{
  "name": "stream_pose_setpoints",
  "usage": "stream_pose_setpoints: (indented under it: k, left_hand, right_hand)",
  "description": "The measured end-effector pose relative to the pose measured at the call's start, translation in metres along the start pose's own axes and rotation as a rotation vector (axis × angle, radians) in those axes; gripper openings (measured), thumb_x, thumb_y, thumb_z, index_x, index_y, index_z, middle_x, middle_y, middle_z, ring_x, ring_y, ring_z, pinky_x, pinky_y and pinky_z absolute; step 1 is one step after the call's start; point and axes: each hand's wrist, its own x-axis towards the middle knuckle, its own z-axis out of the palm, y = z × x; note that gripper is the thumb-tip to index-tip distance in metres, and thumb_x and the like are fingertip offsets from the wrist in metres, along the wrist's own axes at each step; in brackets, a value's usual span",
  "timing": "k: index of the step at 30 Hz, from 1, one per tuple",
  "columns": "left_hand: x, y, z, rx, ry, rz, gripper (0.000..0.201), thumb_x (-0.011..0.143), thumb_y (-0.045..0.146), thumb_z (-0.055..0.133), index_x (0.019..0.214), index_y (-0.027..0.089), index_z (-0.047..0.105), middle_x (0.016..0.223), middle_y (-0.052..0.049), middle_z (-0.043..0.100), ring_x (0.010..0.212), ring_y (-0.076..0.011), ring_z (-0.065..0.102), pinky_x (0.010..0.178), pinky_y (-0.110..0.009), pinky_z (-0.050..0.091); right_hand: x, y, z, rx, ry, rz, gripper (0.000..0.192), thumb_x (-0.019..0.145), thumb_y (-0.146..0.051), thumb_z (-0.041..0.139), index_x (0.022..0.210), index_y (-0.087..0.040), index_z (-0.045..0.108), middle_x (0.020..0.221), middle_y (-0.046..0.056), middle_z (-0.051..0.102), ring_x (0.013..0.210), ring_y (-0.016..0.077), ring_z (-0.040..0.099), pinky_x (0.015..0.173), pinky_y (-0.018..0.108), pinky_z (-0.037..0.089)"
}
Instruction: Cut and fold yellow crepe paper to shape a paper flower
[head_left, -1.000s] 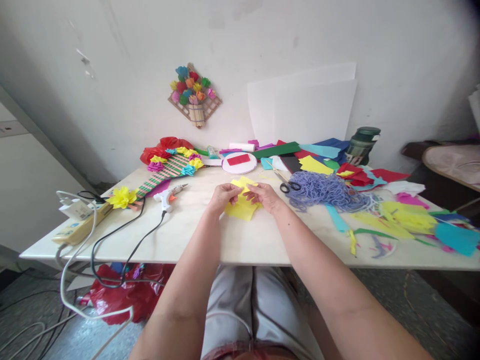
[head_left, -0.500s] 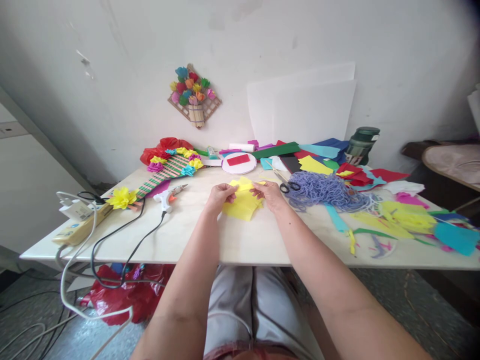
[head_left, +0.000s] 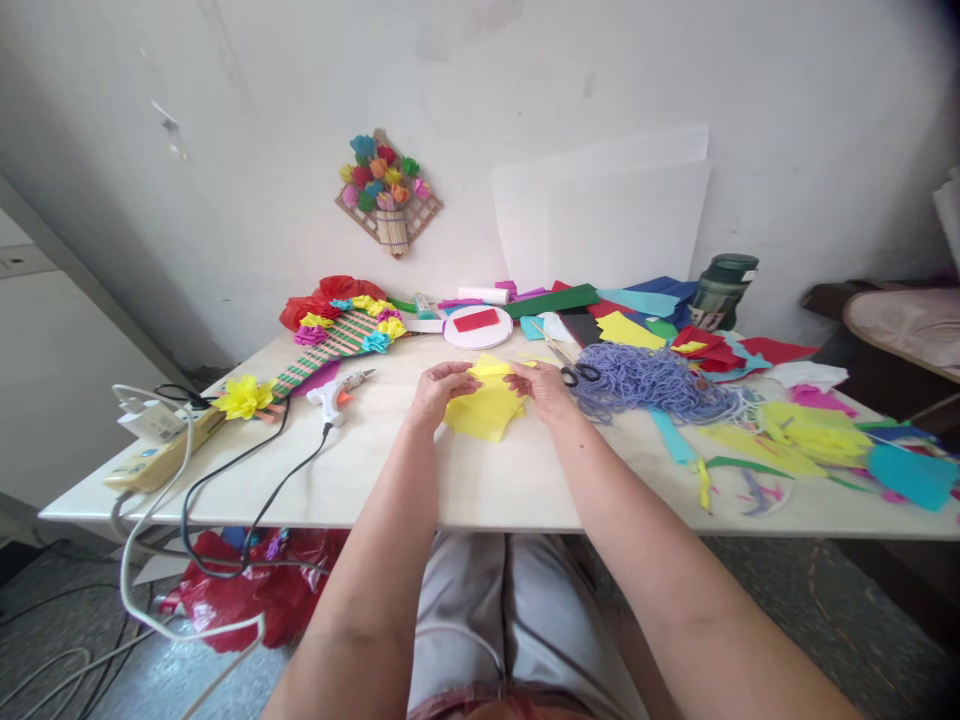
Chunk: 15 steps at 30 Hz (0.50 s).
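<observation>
Middle of the table (head_left: pixel 510 490), left hand (head_left: pixel 442 393) and right hand (head_left: pixel 541 390) both have yellow paper (head_left: pixel 486 415) in a closed pinch. Glue gun (head_left: pixel 328 402) is off left; scissors (head_left: pixel 588 372) and yarn (head_left: pixel 652 380) kinda crowd the right.

Held paper (head_left: pixel 486 416): yellow. Yarn (head_left: pixel 652 382): violet-blue. Mat (head_left: pixel 334 342): green and tan stripes. Glue gun (head_left: pixel 325 402): white, orange trigger (head_left: pixel 344 397). Flask (head_left: pixel 724 290): apparently dark green.
</observation>
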Motion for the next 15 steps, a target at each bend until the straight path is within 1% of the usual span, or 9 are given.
stream_pose_setpoints:
  k: [8,15]
  left_hand:
    - [-0.0011,-0.001,0.0018,0.035,0.002,0.006,0.034,0.057,0.023,0.069,0.087,0.008,0.061,0.067,-0.008,0.066,0.068,-0.0177,0.065,0.068,-0.027,0.051]
    - [-0.0018,-0.001,0.0005,0.015,-0.014,-0.006,0.034,0.059,0.021,0.067,0.089,0.008,0.06,0.071,-0.01,0.067,0.071,-0.0196,0.065,0.07,-0.028,0.051]
  right_hand:
    - [0.0003,-0.0002,0.0008,-0.008,0.008,0.003,0.013,0.06,-0.024,0.065,0.062,-0.012,0.059,0.054,0.004,0.064,0.04,0.0079,0.052,0.035,0.017,0.034]
    - [0.0,-0.0001,0.001,0.002,0.004,-0.007,0.014,0.06,-0.023,0.066,0.064,-0.012,0.059,0.054,0.004,0.063,0.041,0.0074,0.052,0.035,0.016,0.034]
